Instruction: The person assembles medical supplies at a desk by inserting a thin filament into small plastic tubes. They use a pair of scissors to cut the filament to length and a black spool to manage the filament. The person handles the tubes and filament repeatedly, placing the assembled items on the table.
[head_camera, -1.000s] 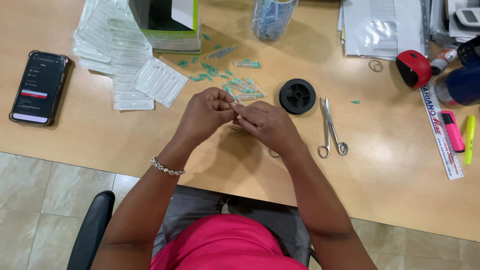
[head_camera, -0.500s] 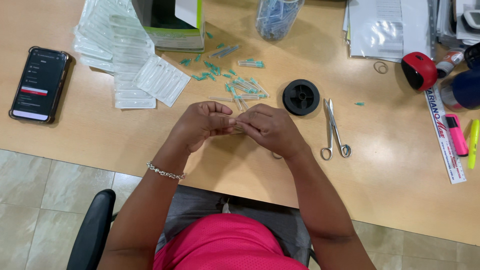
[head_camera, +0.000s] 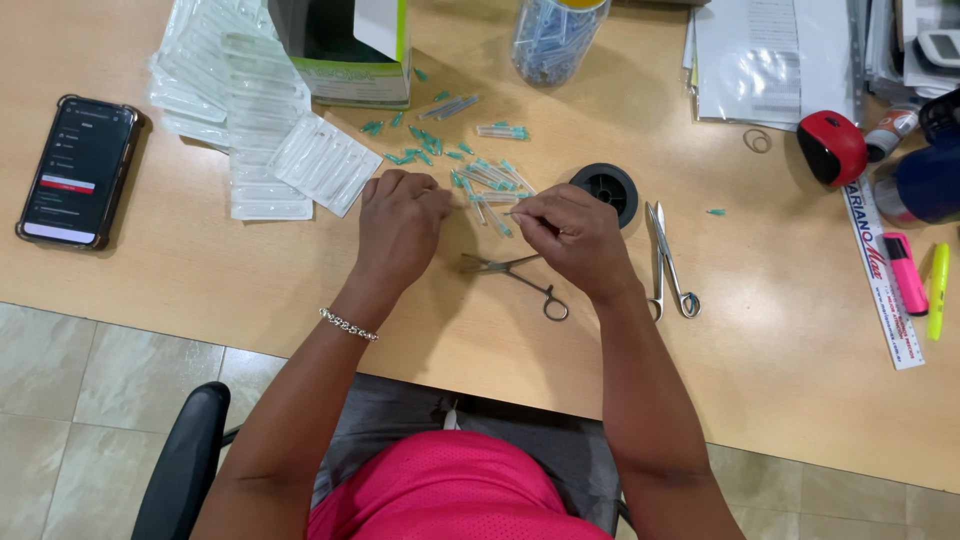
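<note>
My left hand (head_camera: 400, 225) rests on the wooden desk (head_camera: 250, 290) with its fingers curled under; nothing shows in it. My right hand (head_camera: 575, 238) pinches a thin needle-like piece (head_camera: 512, 212) between thumb and forefinger, its tip pointing at the left hand. Both hands sit at the near edge of a scatter of small teal-capped needles (head_camera: 480, 175). A pair of metal forceps (head_camera: 515, 272) lies on the desk just below and between the hands.
A second pair of metal forceps (head_camera: 668, 265) and a black spool (head_camera: 605, 187) lie right of my right hand. Clear blister packs (head_camera: 260, 130), a green-and-white box (head_camera: 350, 55) and a phone (head_camera: 78, 170) are left. A jar (head_camera: 555, 35), papers (head_camera: 770, 60), a ruler (head_camera: 882, 270) and highlighters (head_camera: 906, 272) are at the back and right.
Both hands have moved away from my body toward the needle scatter and come apart. The forceps they were covering now lie in view on the desk.
</note>
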